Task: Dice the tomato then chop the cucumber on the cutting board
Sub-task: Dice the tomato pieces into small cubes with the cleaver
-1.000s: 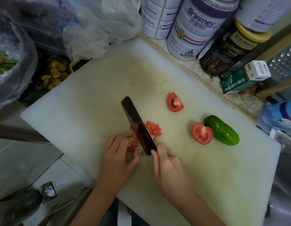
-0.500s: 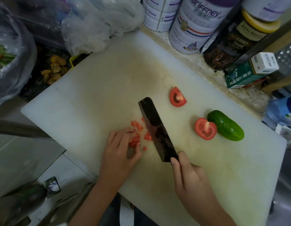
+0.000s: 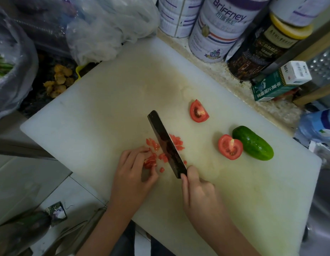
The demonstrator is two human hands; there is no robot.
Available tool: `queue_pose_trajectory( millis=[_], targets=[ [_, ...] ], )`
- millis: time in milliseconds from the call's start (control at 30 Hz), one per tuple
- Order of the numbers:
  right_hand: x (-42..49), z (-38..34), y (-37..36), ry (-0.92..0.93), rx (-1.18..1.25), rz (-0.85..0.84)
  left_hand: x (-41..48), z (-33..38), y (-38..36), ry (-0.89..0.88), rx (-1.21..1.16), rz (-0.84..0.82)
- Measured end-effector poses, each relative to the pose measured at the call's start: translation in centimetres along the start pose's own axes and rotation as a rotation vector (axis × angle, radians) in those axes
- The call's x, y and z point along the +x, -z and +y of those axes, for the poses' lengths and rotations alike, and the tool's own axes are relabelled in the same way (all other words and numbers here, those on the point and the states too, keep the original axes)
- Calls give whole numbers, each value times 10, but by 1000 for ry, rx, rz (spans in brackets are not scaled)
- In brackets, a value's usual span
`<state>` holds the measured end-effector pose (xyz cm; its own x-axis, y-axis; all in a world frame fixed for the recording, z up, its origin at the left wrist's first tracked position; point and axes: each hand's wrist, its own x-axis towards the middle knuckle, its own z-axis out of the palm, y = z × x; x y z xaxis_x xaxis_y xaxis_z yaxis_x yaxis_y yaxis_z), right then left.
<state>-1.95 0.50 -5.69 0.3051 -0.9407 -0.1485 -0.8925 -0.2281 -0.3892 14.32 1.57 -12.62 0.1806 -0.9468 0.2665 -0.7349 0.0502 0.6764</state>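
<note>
On the white cutting board (image 3: 90,122) my right hand (image 3: 199,191) grips the handle of a dark cleaver (image 3: 166,143), its blade standing among diced tomato bits (image 3: 176,143). My left hand (image 3: 132,170) holds a small uncut tomato piece (image 3: 150,161) with curled fingertips, just left of the blade. A tomato wedge (image 3: 198,111) lies farther back. A tomato half (image 3: 230,146), cut face up, touches a whole green cucumber (image 3: 253,143) on the right.
Tins (image 3: 219,30), a dark jar (image 3: 262,47) and a green box (image 3: 279,82) line the counter behind the board. Plastic bags (image 3: 105,28) sit at the back left. A blue-capped bottle (image 3: 319,124) lies at the right edge. The board's near corner overhangs the floor.
The cleaver swung out to the right half a second ago and has come back left into the diced tomato, beside my left hand's fingertips. More bits lie spread on both sides of the blade.
</note>
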Motion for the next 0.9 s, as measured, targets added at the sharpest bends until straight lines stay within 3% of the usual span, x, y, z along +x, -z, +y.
queue_pose_trajectory(
  millis=[333, 633, 900],
  targets=[
    [8, -2, 22, 95, 170, 72, 0, 0, -1, -6, -11, 20],
    [-36, -10, -7, -10, 153, 93, 0, 0, 0, -8, -5, 14],
    [-3, 0, -3, 11, 115, 71, -1, -2, -1, 10, -2, -11]
  ],
)
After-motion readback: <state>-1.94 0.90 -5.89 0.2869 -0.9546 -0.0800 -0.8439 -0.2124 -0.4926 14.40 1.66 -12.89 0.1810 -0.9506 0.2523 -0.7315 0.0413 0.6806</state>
